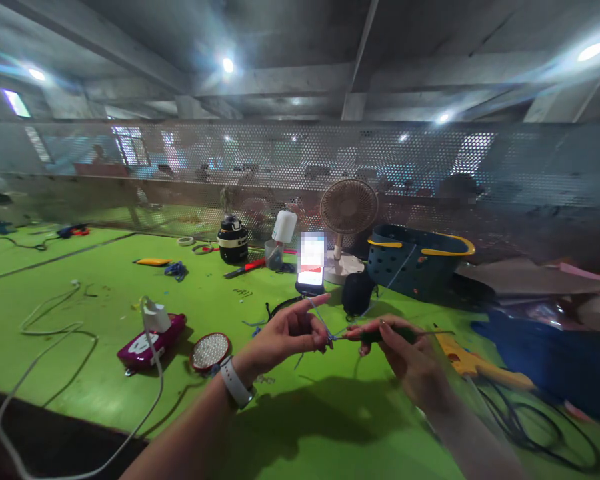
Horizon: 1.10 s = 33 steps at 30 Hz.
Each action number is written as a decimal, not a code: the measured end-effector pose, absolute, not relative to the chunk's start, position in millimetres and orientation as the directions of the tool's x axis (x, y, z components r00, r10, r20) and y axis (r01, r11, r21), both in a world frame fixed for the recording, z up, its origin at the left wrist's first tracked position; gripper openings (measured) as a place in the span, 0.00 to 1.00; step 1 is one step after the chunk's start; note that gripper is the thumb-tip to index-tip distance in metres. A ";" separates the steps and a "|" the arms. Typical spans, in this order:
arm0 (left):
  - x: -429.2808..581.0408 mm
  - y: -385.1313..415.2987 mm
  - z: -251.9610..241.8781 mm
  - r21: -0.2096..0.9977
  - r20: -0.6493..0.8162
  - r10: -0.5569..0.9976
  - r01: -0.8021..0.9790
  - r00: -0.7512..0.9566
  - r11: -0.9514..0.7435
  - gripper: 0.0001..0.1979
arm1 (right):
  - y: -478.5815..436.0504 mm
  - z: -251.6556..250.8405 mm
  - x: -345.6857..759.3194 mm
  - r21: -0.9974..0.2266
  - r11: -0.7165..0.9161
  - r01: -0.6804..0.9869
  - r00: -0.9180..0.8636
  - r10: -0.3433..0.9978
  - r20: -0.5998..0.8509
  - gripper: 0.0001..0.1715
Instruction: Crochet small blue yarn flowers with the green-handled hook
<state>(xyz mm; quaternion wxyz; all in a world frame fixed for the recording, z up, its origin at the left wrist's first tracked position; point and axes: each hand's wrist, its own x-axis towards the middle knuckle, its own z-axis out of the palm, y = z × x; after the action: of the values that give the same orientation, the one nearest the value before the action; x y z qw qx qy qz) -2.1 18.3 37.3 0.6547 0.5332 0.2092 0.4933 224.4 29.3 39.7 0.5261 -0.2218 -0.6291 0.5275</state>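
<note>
My left hand [287,333] is raised over the green table [105,293], its thumb and fingers pinched on a thin blue yarn [323,323] that runs over the stretched-out forefinger. A white watch sits on that wrist. My right hand [405,353] is closed around a green-handled crochet hook [405,332], whose tip meets the yarn at my left fingertips. A dark ball of yarn [357,293] lies just behind the hands.
A lit phone [311,263] stands propped behind the hands, beside a small fan [347,213] and a dark blue basket [415,260]. A magenta power bank [153,340] with a white cable and a round beaded item [210,351] lie at the left. Dark blue cloth [555,367] lies at the right.
</note>
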 end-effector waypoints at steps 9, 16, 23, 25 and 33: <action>-2.0 19.9 33.7 0.915 0.244 0.869 -0.399 0.431 -0.059 0.37 | 23.9 40.5 224.7 -0.892 0.430 -0.137 -0.319 0.834 0.451 0.12; 1.4 20.1 34.9 0.927 0.166 0.931 -0.373 0.325 -0.035 0.42 | 18.3 33.3 218.7 -0.681 0.727 0.086 -0.316 0.668 0.674 0.10; 16.0 18.8 24.7 0.837 0.166 0.949 -0.546 0.266 0.006 0.44 | 32.5 10.7 202.7 -0.060 0.920 0.388 -0.476 0.255 0.841 0.15; 18.5 18.7 20.3 0.789 0.189 0.938 -0.614 0.290 0.031 0.42 | 27.1 9.8 197.1 0.027 0.883 0.470 -0.430 0.202 0.880 0.16; 12.6 21.6 15.1 0.711 0.206 0.874 -0.681 0.441 0.176 0.36 | 21.6 37.6 206.1 0.045 0.972 0.230 -0.471 0.071 0.879 0.10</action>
<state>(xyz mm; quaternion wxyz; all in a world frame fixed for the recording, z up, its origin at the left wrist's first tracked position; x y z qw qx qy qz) 12.6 21.6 15.1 0.7565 0.3850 0.1253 0.5136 206.1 21.6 37.6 0.5066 -0.0882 -0.8541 -0.0787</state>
